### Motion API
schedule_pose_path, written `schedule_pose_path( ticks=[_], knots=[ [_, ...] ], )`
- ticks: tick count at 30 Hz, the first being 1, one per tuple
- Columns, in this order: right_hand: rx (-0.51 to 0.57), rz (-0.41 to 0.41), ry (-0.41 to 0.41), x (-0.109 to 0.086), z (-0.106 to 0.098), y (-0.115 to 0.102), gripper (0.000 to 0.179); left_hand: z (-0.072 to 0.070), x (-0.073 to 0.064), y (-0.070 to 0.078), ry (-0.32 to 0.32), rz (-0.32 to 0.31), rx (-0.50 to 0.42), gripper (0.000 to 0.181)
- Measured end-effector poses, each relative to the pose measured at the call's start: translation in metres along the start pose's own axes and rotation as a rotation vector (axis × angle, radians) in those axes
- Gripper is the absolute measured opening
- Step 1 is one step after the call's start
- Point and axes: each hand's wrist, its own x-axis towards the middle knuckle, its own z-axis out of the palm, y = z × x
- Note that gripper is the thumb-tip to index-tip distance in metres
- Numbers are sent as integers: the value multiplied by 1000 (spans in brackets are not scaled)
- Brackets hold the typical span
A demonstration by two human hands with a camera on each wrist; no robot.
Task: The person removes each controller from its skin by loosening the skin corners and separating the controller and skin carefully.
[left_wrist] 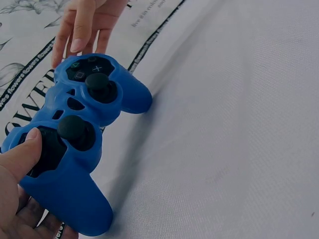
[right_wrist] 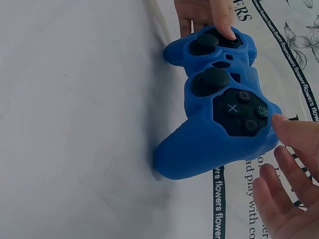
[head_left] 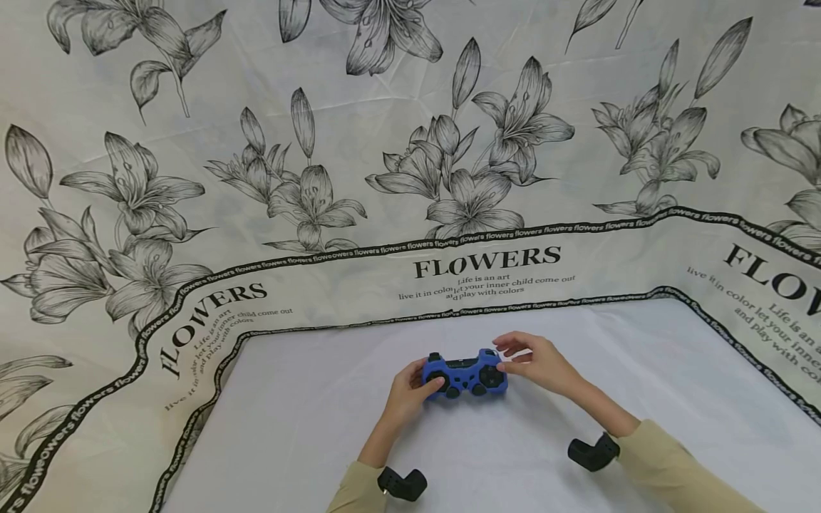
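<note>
A blue game controller [head_left: 467,375] with black sticks and buttons is held by its left side over the white cloth. My left hand [head_left: 404,399] grips that side, thumb on top over the directional pad and fingers curled beneath, as the left wrist view shows. At the opposite end is my right hand [head_left: 541,365]. Its thumb [right_wrist: 289,130] reaches the controller's edge beside the triangle button. The other fingers [right_wrist: 274,191] of that hand spread loosely below and outside the controller, not wrapped around it. Both thumbsticks face up toward me.
A white cloth [head_left: 308,427] covers the table. Behind it and along both sides stands a flower-printed fabric [head_left: 410,164] with black lettered borders. Black wrist devices [head_left: 403,484] are worn near both beige sleeves [head_left: 680,463].
</note>
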Motion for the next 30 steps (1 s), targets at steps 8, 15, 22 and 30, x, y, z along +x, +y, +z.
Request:
schedule_pose_path(
  ticks=[8,15,22,30],
  knots=[
    [-116,-73,-50,10,-2,-5,39,-3,-16,32,-3,21,-29,52],
    [-181,-138,-127,20,-4,-11,37,-1,-14,25,12,41,-25,55],
    [-215,-180,-209,31,-8,-16,36,2,1,-6,23,48,-18,59],
    [-211,-231,-314,44,-11,-21,35,-1,0,-7,-7,78,-31,59]
  ],
)
